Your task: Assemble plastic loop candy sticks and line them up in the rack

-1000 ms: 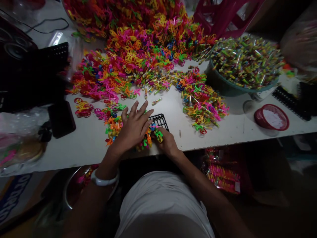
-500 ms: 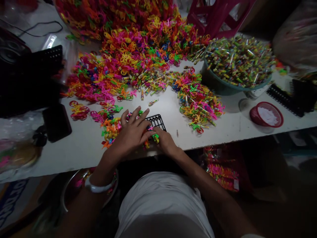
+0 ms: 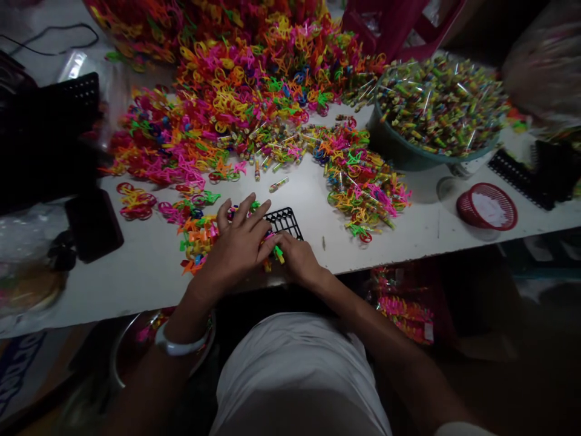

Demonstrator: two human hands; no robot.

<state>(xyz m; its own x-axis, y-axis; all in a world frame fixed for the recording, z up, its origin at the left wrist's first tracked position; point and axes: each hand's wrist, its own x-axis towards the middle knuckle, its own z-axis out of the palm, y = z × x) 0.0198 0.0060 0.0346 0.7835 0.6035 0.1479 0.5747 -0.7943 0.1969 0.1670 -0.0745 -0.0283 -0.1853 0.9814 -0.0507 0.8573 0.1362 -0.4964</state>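
Note:
A black plastic grid rack lies near the table's front edge, its left part hidden under my hands. My left hand spreads its fingers flat over the rack's left side and the small coloured plastic toys there. Its thumb reaches across to my right hand's fingertips. My right hand rests at the rack's front edge with its fingers closed round a small green and yellow plastic toy. How the fingers grip it is partly hidden.
A big heap of bright plastic toys covers the back of the table. A smaller pile lies right of centre. At right stand a green tub of clear tubes and a red basket. A phone lies at left.
The camera view has shifted slightly, so most things on the table appear a little to the left. My hands stay at the rack, with only small finger movement.

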